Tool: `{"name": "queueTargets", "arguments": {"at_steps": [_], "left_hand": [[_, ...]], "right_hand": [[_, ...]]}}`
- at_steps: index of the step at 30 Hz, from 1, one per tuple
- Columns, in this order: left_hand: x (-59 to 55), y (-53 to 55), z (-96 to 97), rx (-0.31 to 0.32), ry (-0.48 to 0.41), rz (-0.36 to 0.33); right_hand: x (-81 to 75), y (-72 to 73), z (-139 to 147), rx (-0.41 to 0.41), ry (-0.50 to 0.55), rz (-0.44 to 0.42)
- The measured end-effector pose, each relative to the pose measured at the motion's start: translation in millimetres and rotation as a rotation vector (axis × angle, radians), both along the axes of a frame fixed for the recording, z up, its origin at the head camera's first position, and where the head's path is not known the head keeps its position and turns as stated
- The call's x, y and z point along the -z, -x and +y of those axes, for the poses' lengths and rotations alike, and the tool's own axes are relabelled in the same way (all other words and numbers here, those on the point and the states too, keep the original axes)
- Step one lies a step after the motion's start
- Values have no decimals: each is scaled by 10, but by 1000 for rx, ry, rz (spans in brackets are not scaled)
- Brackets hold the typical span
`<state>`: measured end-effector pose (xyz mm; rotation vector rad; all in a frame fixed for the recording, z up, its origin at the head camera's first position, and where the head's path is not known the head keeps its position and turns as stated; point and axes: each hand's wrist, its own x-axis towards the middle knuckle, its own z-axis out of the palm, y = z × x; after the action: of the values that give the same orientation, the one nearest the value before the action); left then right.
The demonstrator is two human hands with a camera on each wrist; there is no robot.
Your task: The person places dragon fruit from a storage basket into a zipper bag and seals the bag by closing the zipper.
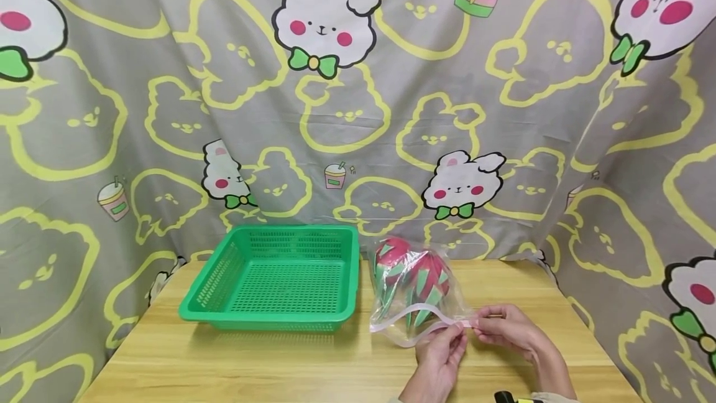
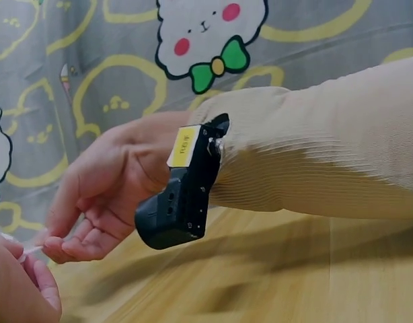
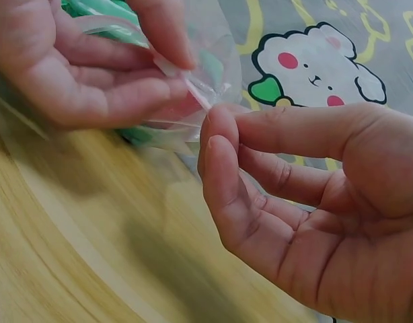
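Note:
A clear zip bag (image 1: 455,294) lies on the table with two red-and-green dragon fruits inside, one dragon fruit (image 1: 391,257) at the left and another dragon fruit (image 1: 431,275) beside it. The bag's mouth faces me, and its pink-edged zip strip (image 1: 399,314) gapes toward the left. My left hand (image 1: 439,359) pinches the zip near its right end, a small whitish slider (image 3: 167,66) between thumb and finger. Just to the right, my right hand (image 1: 511,331) pinches the strip's end corner between thumb and forefinger. In the left wrist view, only part of the left hand (image 2: 21,286) shows.
A green plastic basket (image 1: 351,272) with perforated walls and floor stands left of the bag. Under everything is a wooden table (image 1: 252,365). A grey cartoon-print curtain (image 1: 391,123) hangs at the back and both sides. A black wrist camera (image 2: 183,195) sits on the right wrist.

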<state>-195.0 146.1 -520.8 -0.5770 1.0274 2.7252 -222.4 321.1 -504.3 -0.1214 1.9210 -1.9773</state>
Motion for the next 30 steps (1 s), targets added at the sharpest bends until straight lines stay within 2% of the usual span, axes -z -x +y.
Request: {"name": "queueTargets", "arguments": {"at_steps": [7, 20, 30], "left_hand": [[-25, -3, -77, -33, 22, 25], [-5, -5, -234, -34, -18, 25], [-40, -17, -349, -39, -59, 11]], "right_hand": [[6, -5, 41, 12, 0, -17], [35, 6, 66, -3, 29, -16], [-7, 22, 48, 8, 1, -14]]}}
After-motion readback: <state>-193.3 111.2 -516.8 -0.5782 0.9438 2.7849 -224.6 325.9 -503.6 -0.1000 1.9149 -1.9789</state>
